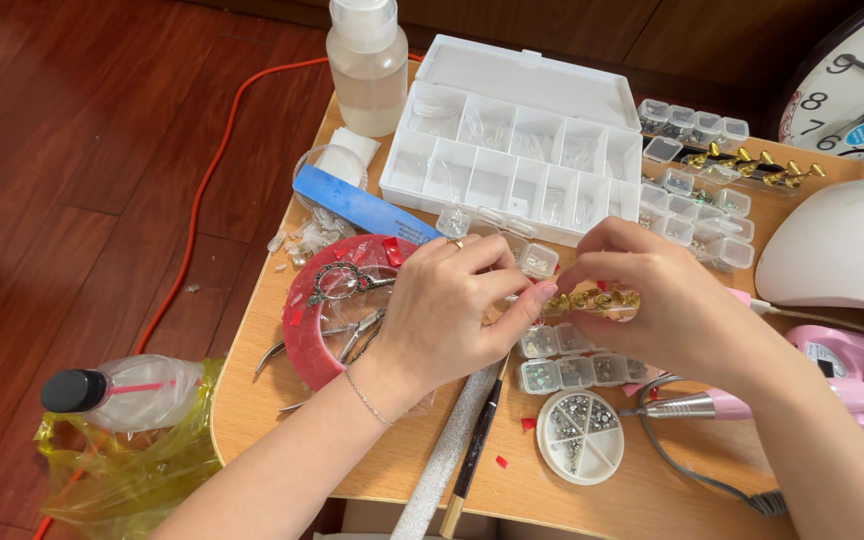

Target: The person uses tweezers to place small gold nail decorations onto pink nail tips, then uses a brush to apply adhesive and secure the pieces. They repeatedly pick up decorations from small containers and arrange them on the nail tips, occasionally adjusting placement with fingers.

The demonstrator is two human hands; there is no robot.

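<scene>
My left hand (452, 310) and my right hand (652, 300) meet over the middle of a small wooden table (272, 400). Between their fingertips they pinch a small clear strip with gold-coloured pieces (597, 298). The left hand wears a ring and a thin bracelet. Under the hands lie rows of small clear boxes with tiny beads (577, 370). A red round tray (307, 330) with scissors and nippers sits just left of the left hand.
An open white compartment box (522, 160) of clear nail tips stands behind. Around lie a blue file (352, 205), a clear liquid bottle (367, 65), a round bead dish (580, 437), a pink drill pen (692, 405), a white lamp (842, 245), a clock (852, 90).
</scene>
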